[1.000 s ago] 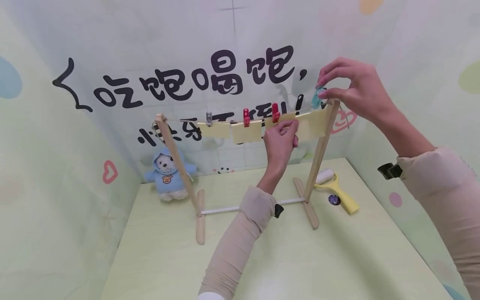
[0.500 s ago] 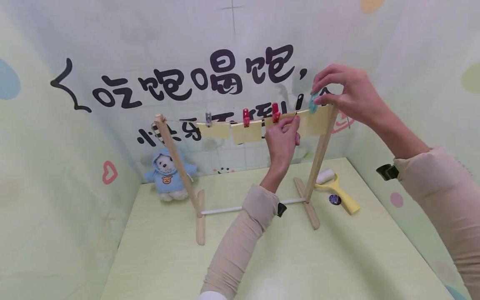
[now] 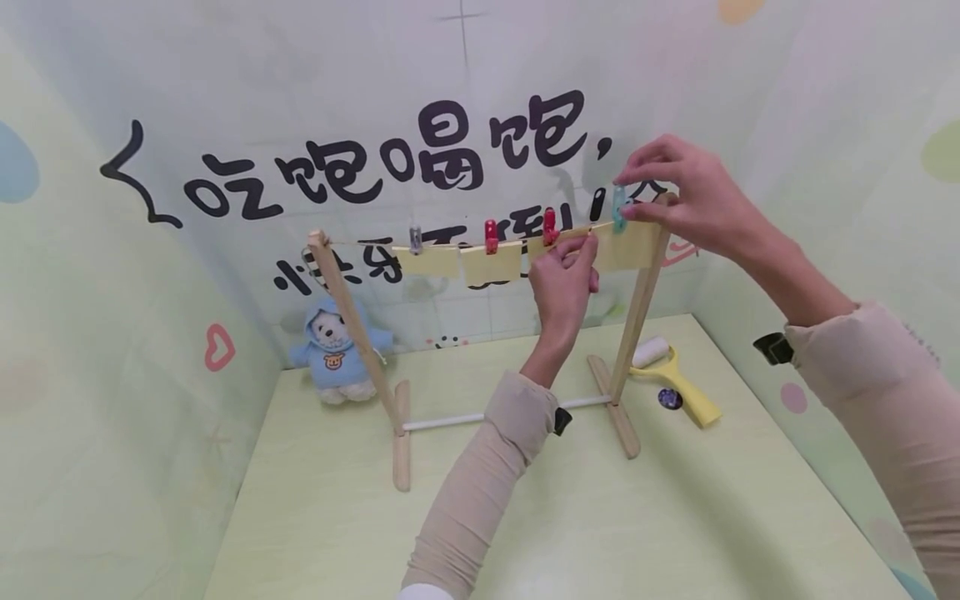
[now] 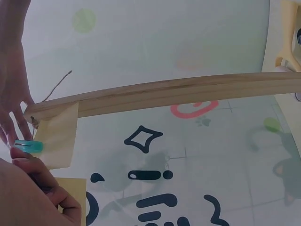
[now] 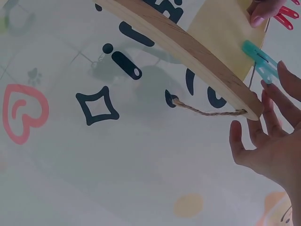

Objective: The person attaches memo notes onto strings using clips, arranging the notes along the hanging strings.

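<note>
My right hand (image 3: 686, 192) pinches a teal clothespin (image 3: 618, 208) between thumb and fingers. In the right wrist view the clothespin (image 5: 258, 59) sits over the upper edge of a pale yellow paper (image 5: 223, 30), its two handles spread and fingertips at them. This paper (image 3: 633, 247) hangs at the right end of the string, beside the wooden post. My left hand (image 3: 562, 283) pinches the paper's upper left corner with thumb and fingers. That hand partly covers the neighbouring paper, which hangs from a red clothespin (image 3: 550, 225).
Two more yellow papers (image 3: 492, 264) hang leftward, under a red and a grey clothespin (image 3: 416, 239). The wooden frame (image 3: 641, 312) stands on a pale table (image 3: 337, 533). A plush toy (image 3: 337, 354) sits behind its left post; a yellow lint roller (image 3: 678, 387) lies right.
My right hand has moved left and slightly down, bringing the teal clothespin from near the post's top onto the paper's upper edge. The left hand stays nearly still at the corner.
</note>
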Action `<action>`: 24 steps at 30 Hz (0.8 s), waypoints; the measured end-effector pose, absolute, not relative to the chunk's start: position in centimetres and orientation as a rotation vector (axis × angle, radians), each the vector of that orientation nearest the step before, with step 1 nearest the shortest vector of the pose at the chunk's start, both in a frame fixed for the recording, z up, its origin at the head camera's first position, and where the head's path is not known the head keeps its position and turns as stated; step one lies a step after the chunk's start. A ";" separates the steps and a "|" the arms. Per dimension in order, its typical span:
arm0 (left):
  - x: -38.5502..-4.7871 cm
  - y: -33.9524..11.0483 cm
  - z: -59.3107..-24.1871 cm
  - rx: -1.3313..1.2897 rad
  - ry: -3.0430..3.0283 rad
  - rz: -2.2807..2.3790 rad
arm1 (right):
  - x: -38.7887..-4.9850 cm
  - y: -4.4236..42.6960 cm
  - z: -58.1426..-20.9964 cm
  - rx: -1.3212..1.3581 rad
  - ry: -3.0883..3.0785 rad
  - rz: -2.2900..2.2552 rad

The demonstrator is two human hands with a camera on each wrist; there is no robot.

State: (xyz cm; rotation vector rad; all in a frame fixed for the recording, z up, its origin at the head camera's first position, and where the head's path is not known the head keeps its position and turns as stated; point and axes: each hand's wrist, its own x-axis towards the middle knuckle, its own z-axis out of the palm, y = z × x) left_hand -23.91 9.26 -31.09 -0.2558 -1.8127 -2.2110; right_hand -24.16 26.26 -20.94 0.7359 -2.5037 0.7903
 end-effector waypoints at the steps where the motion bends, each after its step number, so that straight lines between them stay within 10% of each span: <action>1: -24.0 9.1 -31.2 -0.257 -1.827 -2.202 | -24.0 26.3 -21.0 0.733 -2.502 0.801; 12: -21.2 5.1 -36.9 -0.303 -1.995 -2.199 | -18.6 26.9 -26.7 0.683 -1.976 0.909; 18: -14.9 0.0 -46.4 -0.447 -2.321 -2.163 | -13.2 28.1 -38.0 0.779 -2.070 1.085; 24: -5.7 -4.6 -55.8 -0.300 -2.586 -2.193 | -5.9 27.5 -50.2 0.149 -2.683 1.344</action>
